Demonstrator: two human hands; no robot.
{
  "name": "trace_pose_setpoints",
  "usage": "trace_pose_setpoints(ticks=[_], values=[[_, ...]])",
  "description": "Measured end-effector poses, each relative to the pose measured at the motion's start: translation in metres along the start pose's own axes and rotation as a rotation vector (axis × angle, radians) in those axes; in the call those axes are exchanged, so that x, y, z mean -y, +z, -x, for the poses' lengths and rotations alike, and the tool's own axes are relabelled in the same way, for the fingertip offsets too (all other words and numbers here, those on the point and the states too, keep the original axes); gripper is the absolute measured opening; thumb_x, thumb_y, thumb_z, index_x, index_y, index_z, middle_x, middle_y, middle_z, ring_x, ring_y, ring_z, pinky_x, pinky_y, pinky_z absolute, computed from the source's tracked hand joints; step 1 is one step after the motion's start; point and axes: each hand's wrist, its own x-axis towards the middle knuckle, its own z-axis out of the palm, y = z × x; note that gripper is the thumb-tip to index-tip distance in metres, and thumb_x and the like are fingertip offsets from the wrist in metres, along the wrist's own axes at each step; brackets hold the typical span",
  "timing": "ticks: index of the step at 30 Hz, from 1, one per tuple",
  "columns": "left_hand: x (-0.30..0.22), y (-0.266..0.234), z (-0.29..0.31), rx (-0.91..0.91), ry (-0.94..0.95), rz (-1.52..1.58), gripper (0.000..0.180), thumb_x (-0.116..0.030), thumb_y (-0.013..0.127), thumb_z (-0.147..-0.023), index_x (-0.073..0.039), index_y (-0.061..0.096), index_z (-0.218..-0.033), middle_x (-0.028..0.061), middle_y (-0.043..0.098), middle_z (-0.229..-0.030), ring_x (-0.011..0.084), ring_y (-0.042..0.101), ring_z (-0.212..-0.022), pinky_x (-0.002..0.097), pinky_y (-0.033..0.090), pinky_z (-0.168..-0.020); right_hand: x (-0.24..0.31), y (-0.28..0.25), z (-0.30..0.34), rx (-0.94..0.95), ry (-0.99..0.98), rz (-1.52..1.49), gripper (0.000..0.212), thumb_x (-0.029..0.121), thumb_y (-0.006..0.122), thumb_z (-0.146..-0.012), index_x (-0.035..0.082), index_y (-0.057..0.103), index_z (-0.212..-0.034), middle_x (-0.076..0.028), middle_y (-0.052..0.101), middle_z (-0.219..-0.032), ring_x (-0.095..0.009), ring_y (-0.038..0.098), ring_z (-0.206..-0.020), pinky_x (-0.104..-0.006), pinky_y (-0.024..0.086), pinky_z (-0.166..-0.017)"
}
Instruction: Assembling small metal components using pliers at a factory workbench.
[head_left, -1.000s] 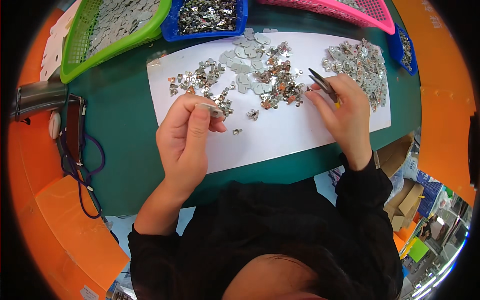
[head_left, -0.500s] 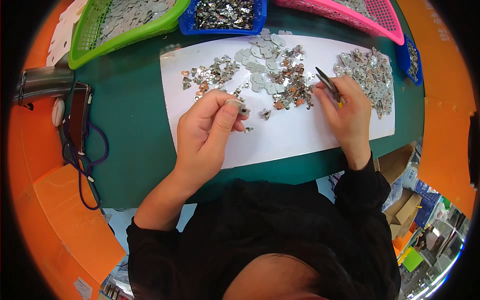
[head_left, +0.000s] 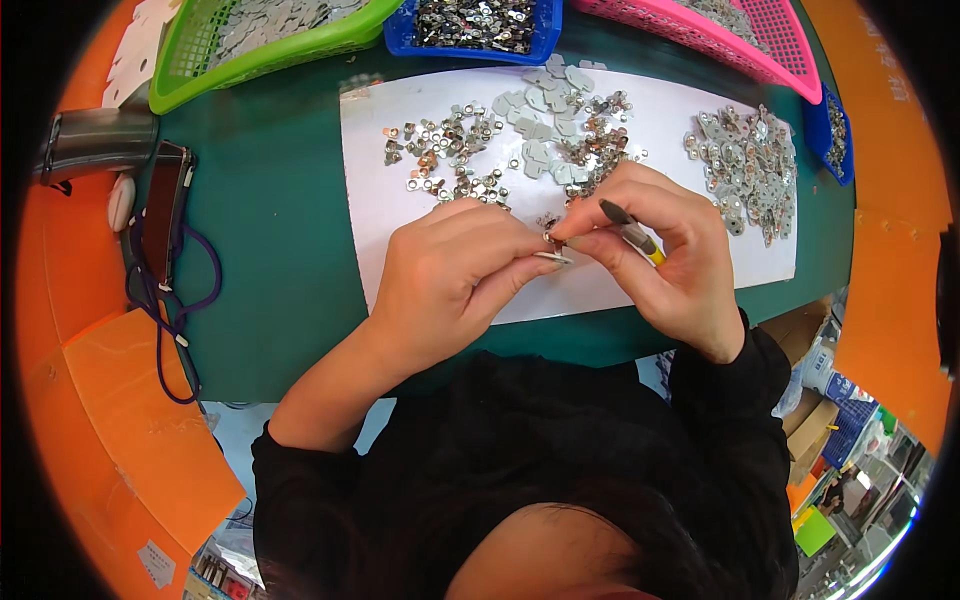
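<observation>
Above the near part of the white sheet (head_left: 365, 180), the left hand (head_left: 448, 270) pinches a flat grey metal plate (head_left: 555, 258) while the right hand (head_left: 675, 250) pinches a small metal piece (head_left: 556, 243) and cradles yellow-handled pliers (head_left: 634, 232).

Piled pieces (head_left: 598, 150) are shiny metal, the sheet (head_left: 378, 242) smooth (perhaps paper), the basket (head_left: 300, 45) plastic.

the left hand (head_left: 450, 282) and right hand (head_left: 672, 255) nearly meet, each in a pinch.
</observation>
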Motion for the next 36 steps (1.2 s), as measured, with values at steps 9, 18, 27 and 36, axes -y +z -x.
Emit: trace_pose_setpoints(ticks=[9,18,27,36], values=[[0.005,0.004,0.002,-0.153,0.182,-0.277,0.021,-0.005,0.080,-0.066,-0.008,0.071,-0.085,0.0017,0.067,-0.078,0.0206,0.064,-0.071,0.0307,0.050,-0.060,0.005,-0.001,0.000,0.001,-0.097,0.167,0.025,-0.012,0.068,-0.073,0.003,0.073,-0.092,-0.008,0.065,-0.084,-0.018,0.062,-0.078,-0.0277,0.048,-0.068],[0.007,0.001,0.002,-0.161,0.236,-0.343,0.023,-0.008,0.078,-0.065,-0.010,0.071,-0.087,0.0002,0.068,-0.079,0.0202,0.064,-0.073,0.0305,0.049,-0.062,0.005,0.001,-0.001,-0.068,-0.264,0.341,0.043,-0.013,0.061,-0.057,0.007,0.074,-0.092,-0.007,0.066,-0.082,-0.025,0.061,-0.078,-0.0305,0.048,-0.070],[0.007,0.002,0.000,-0.206,0.262,-0.334,0.025,-0.009,0.078,-0.067,-0.009,0.073,-0.091,0.0010,0.069,-0.082,0.0204,0.065,-0.074,0.0303,0.049,-0.063,-0.002,0.001,-0.004,0.027,-0.187,0.087,0.038,-0.013,0.063,-0.060,0.006,0.075,-0.090,-0.007,0.064,-0.081,-0.022,0.060,-0.078,-0.0296,0.047,-0.069],[0.007,-0.002,-0.001,-0.199,0.346,-0.354,0.027,-0.011,0.078,-0.065,-0.007,0.072,-0.092,0.0024,0.069,-0.084,0.0218,0.065,-0.075,0.0302,0.051,-0.062,-0.006,0.005,0.000,0.022,-0.120,-0.195,0.023,-0.005,0.076,-0.072,0.004,0.074,-0.093,-0.007,0.065,-0.086,-0.019,0.059,-0.078,-0.0284,0.046,-0.070]])
